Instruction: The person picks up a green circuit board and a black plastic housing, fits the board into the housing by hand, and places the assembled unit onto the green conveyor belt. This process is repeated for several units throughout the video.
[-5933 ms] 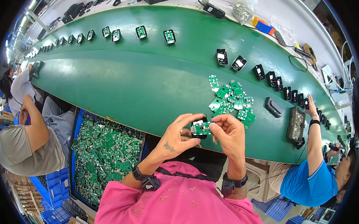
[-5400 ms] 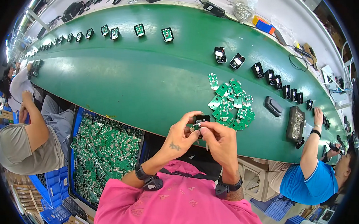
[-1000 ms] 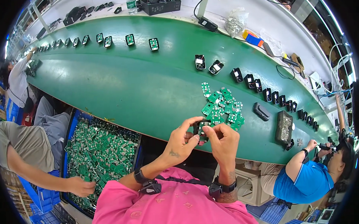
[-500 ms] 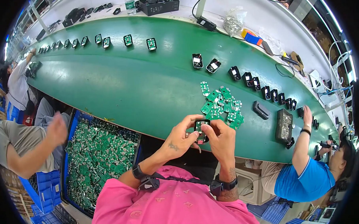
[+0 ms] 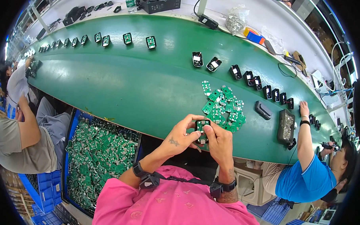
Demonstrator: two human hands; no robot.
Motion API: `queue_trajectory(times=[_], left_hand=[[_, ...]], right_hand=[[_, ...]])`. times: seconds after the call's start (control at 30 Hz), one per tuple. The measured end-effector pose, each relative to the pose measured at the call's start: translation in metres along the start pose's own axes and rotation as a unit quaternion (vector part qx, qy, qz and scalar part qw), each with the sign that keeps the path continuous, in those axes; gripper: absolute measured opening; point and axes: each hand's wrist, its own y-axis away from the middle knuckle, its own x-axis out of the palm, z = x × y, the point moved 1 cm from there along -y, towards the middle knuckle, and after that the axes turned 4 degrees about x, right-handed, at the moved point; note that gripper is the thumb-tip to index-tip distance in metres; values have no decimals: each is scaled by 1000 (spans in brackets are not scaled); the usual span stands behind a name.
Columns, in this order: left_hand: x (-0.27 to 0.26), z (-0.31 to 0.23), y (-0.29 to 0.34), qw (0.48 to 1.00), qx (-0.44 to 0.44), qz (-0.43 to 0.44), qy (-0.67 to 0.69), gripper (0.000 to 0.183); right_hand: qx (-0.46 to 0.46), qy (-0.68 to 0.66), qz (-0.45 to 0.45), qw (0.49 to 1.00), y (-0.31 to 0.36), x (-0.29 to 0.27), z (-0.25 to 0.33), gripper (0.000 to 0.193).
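Note:
Between both hands I hold a small black plastic casing with a green circuit board (image 5: 202, 128) lying in its open side. My left hand (image 5: 182, 135) wraps round the casing's left side, its thumb at the board's lower left. From the right, my right hand (image 5: 220, 142) grips the casing, thumb pressed on the board's upper part. Fingers behind the casing are hidden. Just beyond my hands a loose pile of green circuit boards (image 5: 226, 107) lies on the green table (image 5: 119, 87).
Open black casings (image 5: 214, 64) stand in a row to the right; casings with boards (image 5: 151, 42) continue far left. A dark box of small metal parts (image 5: 285, 126) and a black case (image 5: 263, 110) sit right. A blue-rimmed bin of boards (image 5: 102, 155) is lower left. Co-workers flank me.
My right fingers have drawn closer round the casing, and the reddish bit at its lower end no longer shows. The right co-worker's hand moved toward the casings; the left co-worker's arm swung away.

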Motion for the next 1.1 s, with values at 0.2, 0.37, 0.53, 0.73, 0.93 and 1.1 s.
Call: queue_trajectory(times=[0.2,0.37,0.53,0.73,0.93,1.1], left_hand=[[4,10,-1,999,12,-29,9,46],[8,9,-2,986,90,-29,-136,46],[11,6,10,989,67,-48,-127,48],[23,9,30,966,126,-106,-200,46],[-35,29,-30,936,200,-87,-276,43],[-142,-31,-162,955,130,-203,-172,41]], right_hand=[[10,-25,-1,1000,1,0,4,23],[-4,-29,-18,999,4,2,-7,25],[32,-32,22,999,15,4,0,39],[1,-141,-44,989,36,26,-12,39],[-22,-7,-108,994,14,50,-26,42],[-129,73,-141,979,25,81,-61,23]])
